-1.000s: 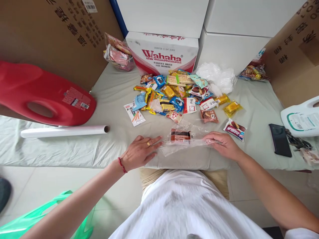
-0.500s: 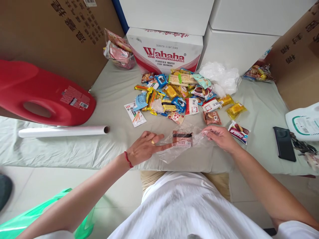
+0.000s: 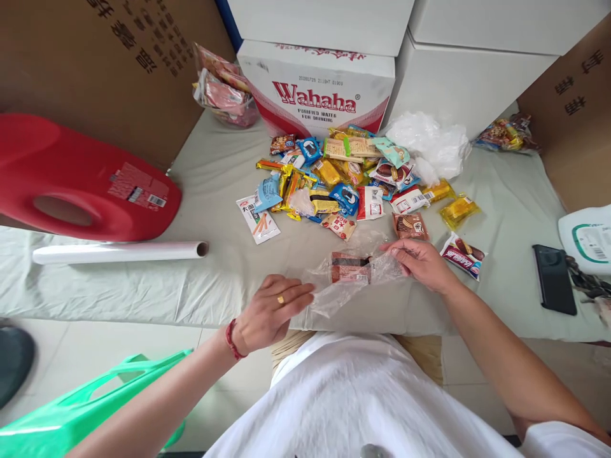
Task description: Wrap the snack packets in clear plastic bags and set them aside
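Observation:
A clear plastic bag (image 3: 329, 299) lies near the table's front edge with a brown snack packet (image 3: 351, 268) inside it. My right hand (image 3: 420, 264) pinches the bag's gathered right side. At the opposite side, my left hand (image 3: 274, 308), wearing a ring and a red bracelet, has its fingers closed together on the bag's left edge; the thumb is mostly hidden below. Just beyond my right hand sits another brown packet (image 3: 410, 226), and a purple and white snack packet (image 3: 463, 256) lies to its right.
A heap of wrapped snacks (image 3: 324, 172) lies before a Wahaha carton (image 3: 317, 95), beside crumpled clear bags (image 3: 434, 146). Leftward are a red jug (image 3: 95, 184) and white roll (image 3: 119, 252). A phone (image 3: 554, 280) and white bottle (image 3: 589, 238) stand rightward; a green bag (image 3: 71, 416) hangs low left.
My left hand has drawn back left and slightly down, its pointing finger leaving the brown packet for the bag's left edge. My right hand keeps its pinch. The view has shifted slightly.

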Demonstrator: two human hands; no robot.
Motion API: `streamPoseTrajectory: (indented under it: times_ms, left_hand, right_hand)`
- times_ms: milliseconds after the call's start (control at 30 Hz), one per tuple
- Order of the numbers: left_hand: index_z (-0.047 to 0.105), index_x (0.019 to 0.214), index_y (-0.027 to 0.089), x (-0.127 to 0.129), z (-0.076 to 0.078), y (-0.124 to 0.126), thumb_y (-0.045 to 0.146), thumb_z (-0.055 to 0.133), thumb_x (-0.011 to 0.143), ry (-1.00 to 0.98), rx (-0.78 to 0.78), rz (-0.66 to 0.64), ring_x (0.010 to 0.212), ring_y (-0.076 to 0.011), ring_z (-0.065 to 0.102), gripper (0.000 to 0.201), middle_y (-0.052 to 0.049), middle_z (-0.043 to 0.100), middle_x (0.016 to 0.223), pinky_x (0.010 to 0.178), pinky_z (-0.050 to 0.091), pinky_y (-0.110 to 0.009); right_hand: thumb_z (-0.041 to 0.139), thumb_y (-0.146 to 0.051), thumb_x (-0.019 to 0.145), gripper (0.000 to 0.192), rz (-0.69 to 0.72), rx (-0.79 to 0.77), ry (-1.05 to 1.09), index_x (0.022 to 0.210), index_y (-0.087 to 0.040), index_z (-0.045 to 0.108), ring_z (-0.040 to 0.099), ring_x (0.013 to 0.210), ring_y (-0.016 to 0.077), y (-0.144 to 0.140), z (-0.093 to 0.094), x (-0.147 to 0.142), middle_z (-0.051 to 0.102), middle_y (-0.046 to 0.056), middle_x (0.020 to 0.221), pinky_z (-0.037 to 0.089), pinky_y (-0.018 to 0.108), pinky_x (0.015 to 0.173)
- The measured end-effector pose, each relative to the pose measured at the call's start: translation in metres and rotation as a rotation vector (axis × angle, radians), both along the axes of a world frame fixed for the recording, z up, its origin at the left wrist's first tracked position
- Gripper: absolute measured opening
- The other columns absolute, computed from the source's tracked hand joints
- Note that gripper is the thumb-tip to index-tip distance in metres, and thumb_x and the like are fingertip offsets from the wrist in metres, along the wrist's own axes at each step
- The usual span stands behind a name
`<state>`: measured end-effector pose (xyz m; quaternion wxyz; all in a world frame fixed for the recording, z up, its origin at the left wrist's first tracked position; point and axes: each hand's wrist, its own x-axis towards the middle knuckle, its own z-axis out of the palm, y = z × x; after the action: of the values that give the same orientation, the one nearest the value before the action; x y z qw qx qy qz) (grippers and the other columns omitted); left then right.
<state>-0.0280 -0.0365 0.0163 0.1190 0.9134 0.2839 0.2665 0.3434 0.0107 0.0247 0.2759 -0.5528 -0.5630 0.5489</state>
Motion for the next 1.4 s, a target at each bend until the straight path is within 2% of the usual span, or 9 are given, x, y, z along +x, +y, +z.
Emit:
streamPoseTrajectory:
  times_ms: [200, 333, 567, 733, 800, 867, 1000, 1167, 1400]
  left_hand:
    - [0.034, 0.154, 0.017, 0.033, 0.001, 0.024, 0.033, 0.063, 0.087, 0.068, -0.258, 0.316, 0.124, -0.0338, 0.056, 0.074, -0.019, 0.055, 0.148, 0.094, 0.040, -0.046]
    - [0.064, 0.124, 0.019, 0.044, -0.012, 0.034, 0.033, 0.056, 0.089, 0.067, -0.412, 0.395, 0.098, -0.0277, 0.064, 0.038, -0.009, 0.075, 0.099, 0.089, 0.040, -0.044]
    - [0.064, 0.079, 0.022, 0.042, -0.026, 0.048, 0.046, 0.054, 0.089, -0.211, -0.707, 0.934, 0.053, -0.0148, 0.051, 0.028, 0.004, 0.053, 0.055, 0.060, 0.038, -0.030]
    - [0.062, 0.096, 0.022, 0.021, -0.029, 0.042, 0.028, 0.060, 0.080, -0.260, -0.395, 1.109, 0.062, -0.0167, 0.057, 0.017, 0.002, 0.060, 0.069, 0.064, 0.045, -0.030]
    - [0.060, 0.100, 0.022, 0.013, -0.028, 0.027, 0.015, 0.058, 0.077, -0.260, -0.087, 0.968, 0.072, -0.0182, 0.062, 0.024, -0.002, 0.065, 0.084, 0.070, 0.049, -0.032]
    - [0.060, 0.099, 0.024, 0.009, -0.024, 0.008, 0.008, 0.056, 0.074, -0.184, 0.138, 0.593, 0.090, -0.0205, 0.068, 0.030, -0.004, 0.071, 0.098, 0.083, 0.051, -0.036]
    - [0.065, 0.114, 0.032, 0.013, -0.017, -0.016, 0.006, 0.057, 0.075, 0.095, 0.153, 0.081, 0.135, -0.0268, 0.055, 0.048, -0.002, 0.072, 0.129, 0.124, 0.022, -0.056]
    - [0.054, 0.145, 0.038, 0.017, -0.015, -0.004, 0.016, 0.060, 0.077, 0.271, -0.014, 0.092, 0.146, -0.0341, 0.044, 0.071, -0.007, 0.063, 0.144, 0.124, -0.006, -0.067]
    - [0.064, 0.135, 0.036, 0.013, -0.013, 0.017, 0.017, 0.059, 0.081, 0.318, -0.129, 0.178, 0.127, -0.0324, 0.058, 0.057, -0.007, 0.072, 0.111, 0.124, 0.005, -0.069]
  right_hand:
    - [0.060, -0.054, 0.093, 0.036, 0.028, 0.001, -0.029, 0.098, -0.020, 0.070, 0.046, 0.051, 0.0098, 0.002, -0.001, 0.001, 0.070, 0.002, 0.080, 0.038, 0.025, 0.051]
    - [0.061, -0.053, 0.093, 0.034, 0.013, 0.008, -0.021, 0.099, -0.020, 0.071, 0.046, 0.051, 0.0092, 0.002, -0.002, 0.002, 0.071, 0.002, 0.087, 0.037, 0.025, 0.051]
    - [0.062, -0.053, 0.092, 0.036, 0.003, 0.036, -0.047, 0.102, -0.020, 0.073, 0.047, 0.055, 0.0102, 0.004, -0.004, 0.005, 0.068, 0.001, 0.086, 0.037, 0.026, 0.053]
    - [0.061, -0.056, 0.092, 0.040, -0.008, 0.028, -0.098, 0.097, -0.018, 0.072, 0.045, 0.051, 0.0117, 0.004, -0.002, 0.004, 0.052, -0.005, 0.058, 0.033, 0.026, 0.052]
    - [0.060, -0.056, 0.092, 0.040, -0.008, 0.025, -0.095, 0.096, -0.018, 0.071, 0.045, 0.051, 0.0118, 0.004, -0.001, 0.004, 0.050, -0.005, 0.057, 0.032, 0.026, 0.052]
    - [0.060, -0.057, 0.092, 0.041, -0.002, 0.012, -0.092, 0.098, -0.018, 0.072, 0.043, 0.051, 0.0116, 0.004, -0.001, 0.004, 0.049, -0.005, 0.057, 0.032, 0.026, 0.052]
    - [0.060, -0.058, 0.093, 0.043, 0.018, -0.005, -0.091, 0.104, -0.018, 0.073, 0.039, 0.049, 0.0113, 0.005, -0.004, 0.005, 0.044, -0.007, 0.053, 0.029, 0.025, 0.050]
    - [0.061, -0.058, 0.093, 0.040, 0.007, 0.002, -0.083, 0.104, -0.021, 0.073, 0.041, 0.052, 0.0113, 0.005, -0.010, 0.007, 0.063, -0.001, 0.071, 0.033, 0.025, 0.050]
    - [0.060, -0.059, 0.092, 0.039, -0.017, -0.014, -0.086, 0.101, -0.023, 0.072, 0.044, 0.051, 0.0133, 0.003, -0.009, 0.012, 0.065, -0.001, 0.069, 0.038, 0.027, 0.051]
